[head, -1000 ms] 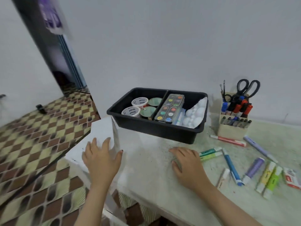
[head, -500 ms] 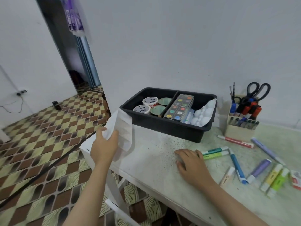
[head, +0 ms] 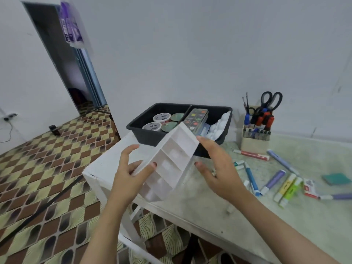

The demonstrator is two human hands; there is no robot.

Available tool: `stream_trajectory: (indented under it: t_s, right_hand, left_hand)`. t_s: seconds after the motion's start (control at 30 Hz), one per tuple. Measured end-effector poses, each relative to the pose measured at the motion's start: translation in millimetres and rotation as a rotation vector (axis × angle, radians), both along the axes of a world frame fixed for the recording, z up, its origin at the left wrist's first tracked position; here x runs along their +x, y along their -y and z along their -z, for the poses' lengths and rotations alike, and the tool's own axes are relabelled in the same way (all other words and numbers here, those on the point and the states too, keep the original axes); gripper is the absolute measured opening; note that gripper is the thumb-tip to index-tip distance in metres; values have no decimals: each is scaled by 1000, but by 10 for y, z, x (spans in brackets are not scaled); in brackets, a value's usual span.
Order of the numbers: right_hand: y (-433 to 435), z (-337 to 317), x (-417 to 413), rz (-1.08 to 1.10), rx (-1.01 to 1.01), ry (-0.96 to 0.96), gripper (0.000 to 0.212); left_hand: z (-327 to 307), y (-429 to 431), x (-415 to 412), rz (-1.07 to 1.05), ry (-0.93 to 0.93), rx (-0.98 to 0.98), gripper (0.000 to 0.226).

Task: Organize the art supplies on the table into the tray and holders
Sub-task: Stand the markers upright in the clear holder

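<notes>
From the head camera we see the left hand (head: 131, 174) gripping a white divided palette (head: 171, 164), the thumb laid across its near long edge and the fingers curled behind it, so this hand is clamped on the palette. We find the palette lifted clear of the table (head: 209, 202), tilted with its compartments facing us, over the table's left end and just in front of the black tray (head: 144, 134). The right hand (head: 219, 168) is spread loose beside the palette's right edge, its forefinger up by the far corner and its thumb near the lower edge; we cannot tell whether either one touches the plastic. Inside the tray we make out tape rolls (head: 162, 117) in the left compartment, and a watercolour set (head: 197, 119) and white foam balls (head: 219, 126) in the right one. To the tray's right stands a pale holder (head: 254, 142) with black scissors (head: 271, 100) and markers upright in it. Loose on the table to the right of the hands we see a red marker (head: 251, 154), a blue pen (head: 251, 176), a purple marker (head: 273, 179), yellow-green highlighters (head: 287, 187) lying side by side, and a teal pad (head: 336, 179) further right
</notes>
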State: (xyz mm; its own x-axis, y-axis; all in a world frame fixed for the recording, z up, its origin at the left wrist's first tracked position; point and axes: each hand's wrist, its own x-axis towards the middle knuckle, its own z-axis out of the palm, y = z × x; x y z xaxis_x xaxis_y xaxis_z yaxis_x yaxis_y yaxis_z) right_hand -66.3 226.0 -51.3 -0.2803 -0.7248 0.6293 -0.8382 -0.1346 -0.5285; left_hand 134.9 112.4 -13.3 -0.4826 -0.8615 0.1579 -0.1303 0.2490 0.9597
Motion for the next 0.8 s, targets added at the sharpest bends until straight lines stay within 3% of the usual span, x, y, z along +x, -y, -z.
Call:
stream_trajectory:
  t_s: [0.1,0.2,0.33,0.43,0.6,0.8]
  right_hand:
    - [-213,-360,-109,-2,-22,-154,66]
    - [-447,-728,-243,-93,181,-205,85]
    - [-744,-956,-463,-259,587,-11,98]
    - [-980,-890,-597,-299,707,139,96]
    - [-1391,-741,-713,-278,609,333,82]
    - [-1850,-520,-908,-82,338,571,65]
  left_hand:
    - [-128,-72,-109,265,86,-41,60]
    - [-343,-167,-290,538,191,-57,81]
    - [-580,-327,-583,815,298,-87,100]
    - [-654,-479,-790,860,304,-165,104]
    - [-550,-652,-1141,951,257,-167,110]
    - [-375,-905,-1537,753,135,-151,89]
